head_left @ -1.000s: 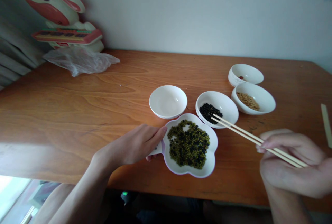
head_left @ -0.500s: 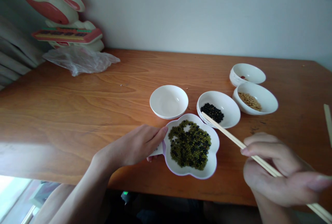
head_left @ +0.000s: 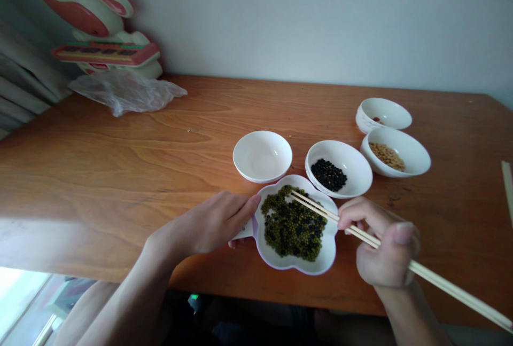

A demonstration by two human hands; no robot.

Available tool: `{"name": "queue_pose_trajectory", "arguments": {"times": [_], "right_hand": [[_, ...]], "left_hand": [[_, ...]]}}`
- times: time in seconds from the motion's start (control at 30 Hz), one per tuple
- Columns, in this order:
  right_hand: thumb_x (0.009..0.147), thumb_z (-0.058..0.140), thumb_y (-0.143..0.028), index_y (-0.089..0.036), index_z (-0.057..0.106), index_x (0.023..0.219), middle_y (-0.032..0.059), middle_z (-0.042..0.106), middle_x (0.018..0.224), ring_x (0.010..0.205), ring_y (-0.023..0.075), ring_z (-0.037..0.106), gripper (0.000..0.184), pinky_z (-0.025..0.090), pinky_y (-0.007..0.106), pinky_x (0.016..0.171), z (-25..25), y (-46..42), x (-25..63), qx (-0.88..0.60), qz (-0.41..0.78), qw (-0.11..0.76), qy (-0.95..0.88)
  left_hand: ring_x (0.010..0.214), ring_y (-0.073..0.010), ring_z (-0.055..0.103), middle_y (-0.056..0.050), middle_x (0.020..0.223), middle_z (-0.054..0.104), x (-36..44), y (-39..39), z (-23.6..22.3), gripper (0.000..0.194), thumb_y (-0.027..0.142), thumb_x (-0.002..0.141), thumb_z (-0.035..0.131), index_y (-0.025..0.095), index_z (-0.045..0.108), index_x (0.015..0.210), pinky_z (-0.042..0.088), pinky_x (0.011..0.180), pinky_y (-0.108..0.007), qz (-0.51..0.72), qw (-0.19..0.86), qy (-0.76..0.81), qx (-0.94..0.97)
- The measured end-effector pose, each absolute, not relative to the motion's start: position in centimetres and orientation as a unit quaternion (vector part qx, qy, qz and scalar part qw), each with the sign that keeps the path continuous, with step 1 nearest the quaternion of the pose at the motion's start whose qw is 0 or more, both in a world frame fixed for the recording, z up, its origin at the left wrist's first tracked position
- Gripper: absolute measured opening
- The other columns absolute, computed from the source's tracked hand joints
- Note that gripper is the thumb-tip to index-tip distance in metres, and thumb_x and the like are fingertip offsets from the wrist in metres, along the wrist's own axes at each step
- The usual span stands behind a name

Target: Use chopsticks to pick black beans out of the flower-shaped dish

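Gripping chopsticks (head_left: 320,210) — right hand (head_left: 385,250); left hand (head_left: 212,223) clasping flower dish (head_left: 328,252) — bowls beyond.

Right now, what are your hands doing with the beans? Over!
Left hand steadies the flower-shaped dish at its rim. Right hand grips chopsticks, tips over the mixed beans. Nothing blocking them.

Both forearms are bare, with no sleeves, watch or rings showing; the left hand (head_left: 212,223) and right hand (head_left: 380,247) are gloveless.
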State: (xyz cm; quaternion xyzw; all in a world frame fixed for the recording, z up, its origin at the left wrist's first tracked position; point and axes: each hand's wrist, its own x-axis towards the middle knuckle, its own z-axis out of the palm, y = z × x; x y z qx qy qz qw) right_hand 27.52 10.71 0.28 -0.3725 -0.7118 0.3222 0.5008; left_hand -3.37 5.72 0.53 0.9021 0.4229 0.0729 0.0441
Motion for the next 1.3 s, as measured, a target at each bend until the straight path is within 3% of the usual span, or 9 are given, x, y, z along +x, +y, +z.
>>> {"name": "queue_pose_trajectory", "arguments": {"times": [0.2,0.37,0.63,0.83,1.07,1.3], "right_hand": [[0.109,0.027,-0.063,-0.021,0.069,0.063,0.0067,0.068,0.065,0.06,0.0205,0.063,0.075,0.042,0.033,0.053,0.3,10.5,27.7,-0.381,0.333,0.507,-0.697],[0.109,0.024,-0.063,-0.023,0.069,0.062,0.0059,0.067,0.062,0.061,0.0213,0.065,0.076,0.045,0.035,0.058,0.0,10.3,28.2,-0.382,0.319,0.518,-0.696],[0.103,0.029,-0.075,-0.024,0.07,0.059,0.0062,0.065,0.058,0.058,0.0221,0.062,0.078,0.043,0.036,0.053,0.9,10.5,28.0,-0.384,0.338,0.551,-0.659],[0.097,0.027,-0.085,-0.023,0.065,0.058,0.0054,0.061,0.055,0.053,0.0206,0.058,0.083,0.041,0.033,0.048,0.9,11.2,27.5,-0.401,0.381,0.519,-0.652],[0.101,0.025,-0.079,-0.023,0.065,0.059,0.0046,0.061,0.055,0.054,0.0192,0.057,0.081,0.042,0.033,0.052,0.4,11.3,28.0,-0.396,0.354,0.512,-0.675],[0.104,0.028,-0.073,-0.023,0.066,0.058,0.0058,0.061,0.057,0.057,0.02,0.06,0.078,0.04,0.034,0.051,0.5,10.8,27.9,-0.399,0.347,0.529,-0.664]], "left_hand": [[0.074,-0.0216,0.063,-0.01,0.097,0.074,-3.5,5.6,0.4,0.043,0.013,0.107,0.041,0.01,0.046,0.15,0.053,0.067,-0.03,0.062,-0.011,0.414,0.908],[0.075,-0.0211,0.063,-0.01,0.098,0.074,-3.4,5.6,0.6,0.046,0.013,0.106,0.045,0.01,0.046,0.152,0.054,0.067,-0.029,0.062,0.01,0.419,0.906],[0.073,-0.0178,0.062,-0.008,0.092,0.073,-3.5,5.7,0.5,0.037,0.018,0.112,0.038,0.011,0.051,0.146,0.053,0.07,-0.026,0.076,0.029,0.417,0.905],[0.071,-0.0185,0.062,-0.007,0.089,0.071,-3.6,5.7,0.3,0.039,0.018,0.113,0.034,0.011,0.048,0.148,0.053,0.066,-0.026,0.098,0.024,0.415,0.904],[0.066,-0.0159,0.06,-0.005,0.081,0.069,-3.3,5.9,0.5,0.044,0.027,0.117,0.023,0.011,0.061,0.133,0.049,0.062,-0.024,0.102,0.064,0.428,0.896],[0.07,-0.0164,0.062,-0.007,0.086,0.072,-3.1,6.0,1.0,0.044,0.026,0.117,0.024,0.012,0.063,0.132,0.052,0.067,-0.025,0.098,0.1,0.44,0.887]]}}
